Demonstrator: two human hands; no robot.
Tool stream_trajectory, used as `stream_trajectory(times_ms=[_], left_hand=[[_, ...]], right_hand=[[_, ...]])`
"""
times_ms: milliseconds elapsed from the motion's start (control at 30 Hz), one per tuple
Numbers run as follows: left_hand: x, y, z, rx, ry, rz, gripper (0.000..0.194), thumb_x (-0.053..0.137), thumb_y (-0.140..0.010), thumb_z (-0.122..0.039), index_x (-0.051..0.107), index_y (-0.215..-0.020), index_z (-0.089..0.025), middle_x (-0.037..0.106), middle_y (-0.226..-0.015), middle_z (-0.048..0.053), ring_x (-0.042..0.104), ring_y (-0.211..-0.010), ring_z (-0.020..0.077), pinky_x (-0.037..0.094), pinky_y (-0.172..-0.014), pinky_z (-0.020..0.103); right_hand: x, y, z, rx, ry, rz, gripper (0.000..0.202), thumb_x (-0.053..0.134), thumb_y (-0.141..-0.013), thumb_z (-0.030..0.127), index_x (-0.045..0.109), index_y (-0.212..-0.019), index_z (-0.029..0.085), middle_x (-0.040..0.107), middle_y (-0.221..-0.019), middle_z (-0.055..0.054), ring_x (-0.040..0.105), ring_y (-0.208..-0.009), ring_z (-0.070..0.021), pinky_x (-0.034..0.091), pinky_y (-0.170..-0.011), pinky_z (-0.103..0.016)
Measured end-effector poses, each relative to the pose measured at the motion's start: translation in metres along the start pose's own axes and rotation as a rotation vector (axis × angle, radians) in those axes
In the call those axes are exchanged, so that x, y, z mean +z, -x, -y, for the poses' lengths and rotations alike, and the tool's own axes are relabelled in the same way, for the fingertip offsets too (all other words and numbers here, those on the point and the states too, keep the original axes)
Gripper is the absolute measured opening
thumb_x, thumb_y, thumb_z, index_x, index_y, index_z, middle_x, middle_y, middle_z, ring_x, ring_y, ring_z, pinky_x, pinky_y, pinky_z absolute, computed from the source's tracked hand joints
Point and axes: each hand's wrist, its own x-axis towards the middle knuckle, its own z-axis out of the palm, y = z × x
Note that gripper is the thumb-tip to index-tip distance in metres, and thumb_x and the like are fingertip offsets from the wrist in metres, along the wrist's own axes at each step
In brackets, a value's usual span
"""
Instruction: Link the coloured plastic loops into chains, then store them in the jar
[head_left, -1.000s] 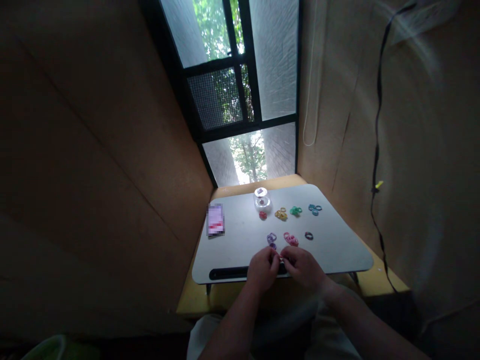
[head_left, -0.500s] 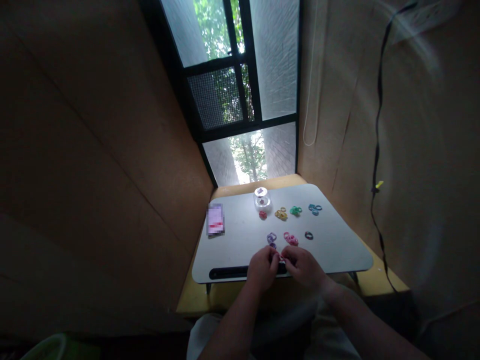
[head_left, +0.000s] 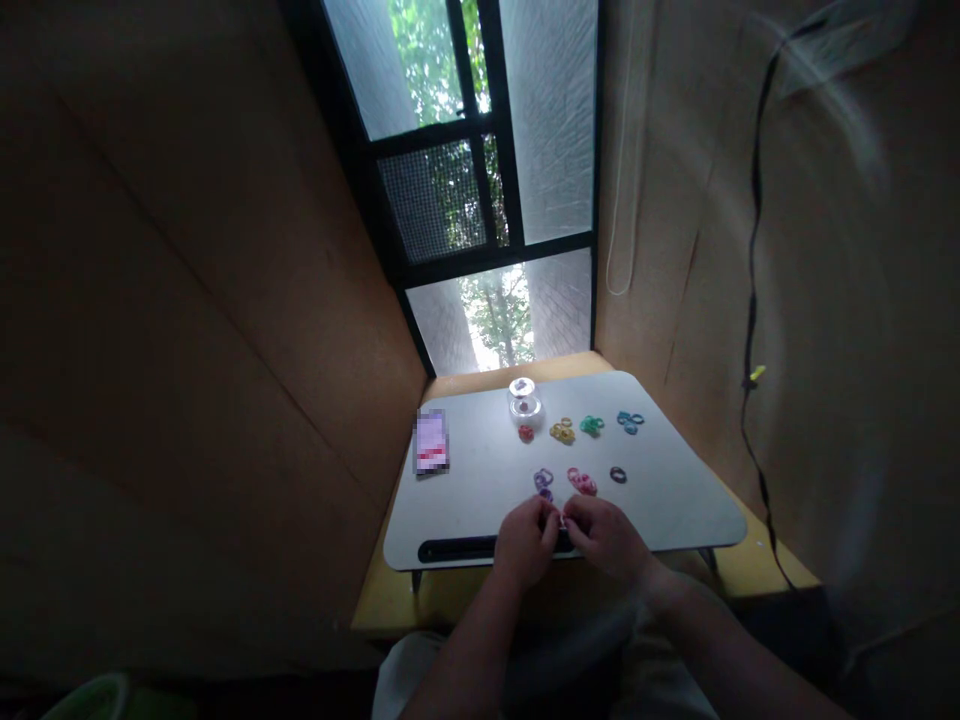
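Note:
My left hand [head_left: 528,535] and my right hand [head_left: 604,530] meet over the front edge of the white lap table, fingertips pinched close together. Between them shows a small pinkish hair tie [head_left: 563,521], mostly covered by the fingers. Just beyond my left fingertips lie purple hair ties [head_left: 544,480]. A pile of pink hair ties [head_left: 582,481] is in front of my right hand, with a dark hair tie [head_left: 618,475] to its right. Farther back, in a row, are red [head_left: 526,433], yellow [head_left: 562,431], green [head_left: 592,426] and blue hair ties [head_left: 630,422].
A clear round container [head_left: 524,402] stands behind the red pile. At the left lies a blurred-out phone-like rectangle [head_left: 431,441]. A black slot [head_left: 457,549] runs along the front of the white table [head_left: 472,500]. A window rises behind; a black cable [head_left: 753,290] hangs at the right.
Both hands stay pinched in almost the same place, with slight finger movement around the small tie. The view has shifted slightly; the piles lie as before.

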Motion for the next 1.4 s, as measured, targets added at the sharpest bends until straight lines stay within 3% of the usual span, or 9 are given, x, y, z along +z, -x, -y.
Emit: stream_trajectory(times_ms=[1400], left_hand=[[-0.0013, 0.0028, 0.0006, 0.048, -0.043, 0.014, 0.012, 0.054, -0.09, -0.029, 0.061, -0.084, -0.022, 0.064, -0.078, -0.001, 0.056, -0.07, 0.015, 0.035, -0.063, 0.026]], right_hand=[[0.0018, -0.0005, 0.0015, 0.014, 0.054, 0.016, 0.015, 0.05, -0.086, 0.025, 0.053, -0.072, 0.022, 0.061, -0.07, 0.0, 0.054, -0.066, -0.0155, 0.036, -0.063, -0.027]])
